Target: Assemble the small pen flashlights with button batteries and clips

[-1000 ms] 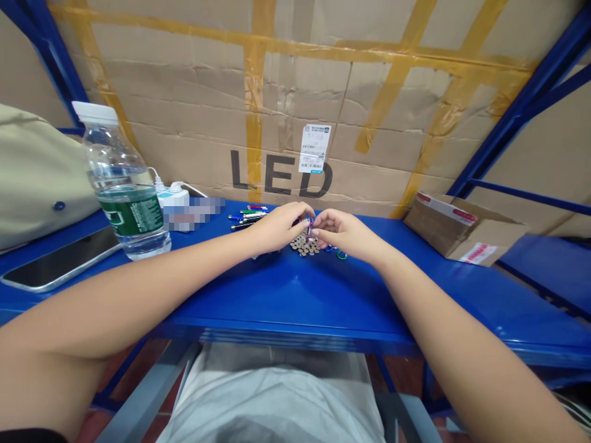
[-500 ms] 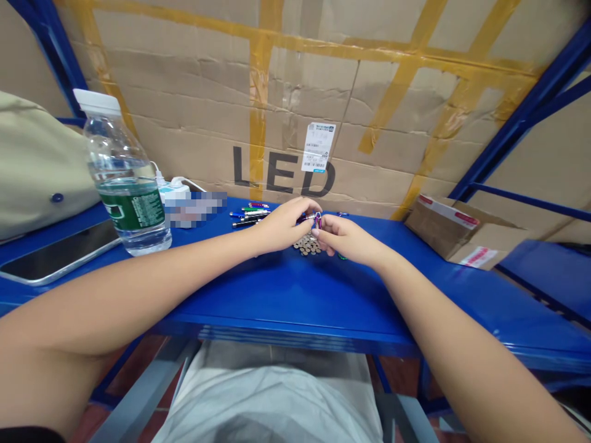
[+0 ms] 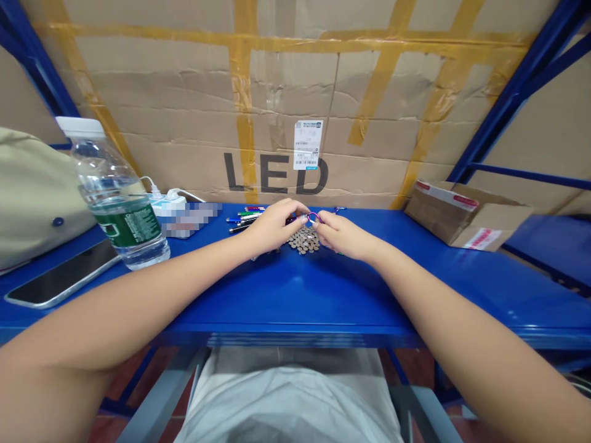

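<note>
Near the back of the blue table (image 3: 295, 295), my left hand (image 3: 277, 226) is closed on a slim, dark purple tube, mostly hidden by the fingers. A purple carabiner (image 3: 315, 215) arches between the two hands, and my right hand (image 3: 342, 235) pinches it between thumb and fingers. Whether it is joined to the tube I cannot tell. Below the fingers lies a pile of small round metal discs (image 3: 305, 242). Several slim pen-like metal tubes (image 3: 242, 221), in blue, green, black and red, lie beyond my left wrist.
At left stand a water bottle (image 3: 127, 215), a phone (image 3: 62, 275) and a white power strip (image 3: 168, 203) with plugs. An open cardboard box (image 3: 443, 212) sits at right. A large taped carton (image 3: 194, 123) forms the back wall between blue frame posts.
The purple carabiner now shows as a sideways loop between my hands, where before it hung upright at my right fingertips. The view has shifted slightly.
</note>
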### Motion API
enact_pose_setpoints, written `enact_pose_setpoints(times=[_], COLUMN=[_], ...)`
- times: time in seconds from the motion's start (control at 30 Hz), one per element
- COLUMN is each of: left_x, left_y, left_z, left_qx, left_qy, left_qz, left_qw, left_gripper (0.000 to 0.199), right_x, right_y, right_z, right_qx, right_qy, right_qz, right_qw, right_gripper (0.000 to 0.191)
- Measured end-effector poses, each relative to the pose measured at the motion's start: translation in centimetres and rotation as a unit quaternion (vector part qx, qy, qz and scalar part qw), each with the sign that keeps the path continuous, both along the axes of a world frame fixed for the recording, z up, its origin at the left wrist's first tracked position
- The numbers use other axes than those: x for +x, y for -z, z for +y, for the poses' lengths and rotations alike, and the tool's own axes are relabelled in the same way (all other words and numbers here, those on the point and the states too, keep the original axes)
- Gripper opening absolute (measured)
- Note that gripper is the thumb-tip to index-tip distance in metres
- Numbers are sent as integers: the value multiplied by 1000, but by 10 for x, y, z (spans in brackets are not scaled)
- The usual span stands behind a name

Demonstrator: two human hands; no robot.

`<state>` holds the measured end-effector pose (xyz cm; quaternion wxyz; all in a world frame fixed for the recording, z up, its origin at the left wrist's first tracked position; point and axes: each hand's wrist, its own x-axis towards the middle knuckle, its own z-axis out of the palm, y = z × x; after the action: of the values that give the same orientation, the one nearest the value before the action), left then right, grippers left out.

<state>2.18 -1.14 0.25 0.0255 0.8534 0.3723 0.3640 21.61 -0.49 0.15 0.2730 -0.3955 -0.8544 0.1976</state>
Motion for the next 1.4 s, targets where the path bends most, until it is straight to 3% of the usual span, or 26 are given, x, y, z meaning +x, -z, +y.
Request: enact_pose_setpoints(times=[0.23, 0.43, 0.63, 0.8, 0.87, 0.93, 1.0, 1.1, 1.23, 1.4], left_x=[-1, 1, 1, 1, 3, 6, 8, 5, -6, -11], left_y=[8, 6, 4, 3, 2, 2, 0, -3, -3, 1], left_z=[6, 2, 1, -1, -4, -8, -11, -8, 4, 10], left_qx=[28, 24, 73, 82, 86, 83, 78, 84, 85, 64], left_qy=[13, 13, 22, 38, 75, 108, 108, 58, -5, -2], left_qz=[17, 14, 27, 7, 27, 49, 50, 22, -2, 22], left_qw=[999, 1000, 997, 996, 993, 989, 990, 995, 996, 998], left_gripper=[18, 17, 15, 13, 12, 12, 15, 20, 20, 19], right_x=[-2, -3, -5, -10, -8, -4, 1, 6, 14, 35], right_y=[-4, -5, 4, 6, 3, -1, -4, -5, -3, -2], right_z=[0, 0, 6, 3, 3, 5, 8, 13, 23, 40], right_qx=[67, 83, 75, -53, -88, -68, -7, 57, 70, 46], right_qy=[43, 77, 41, -32, -24, 13, 49, 71, 85, 150], right_qz=[-148, -167, -22, 138, 202, 227, 164, 0, -73, -129], right_qw=[986, 979, 996, 988, 975, 972, 985, 996, 991, 979], right_gripper=[24, 26, 24, 37, 36, 34, 31, 27, 26, 20])
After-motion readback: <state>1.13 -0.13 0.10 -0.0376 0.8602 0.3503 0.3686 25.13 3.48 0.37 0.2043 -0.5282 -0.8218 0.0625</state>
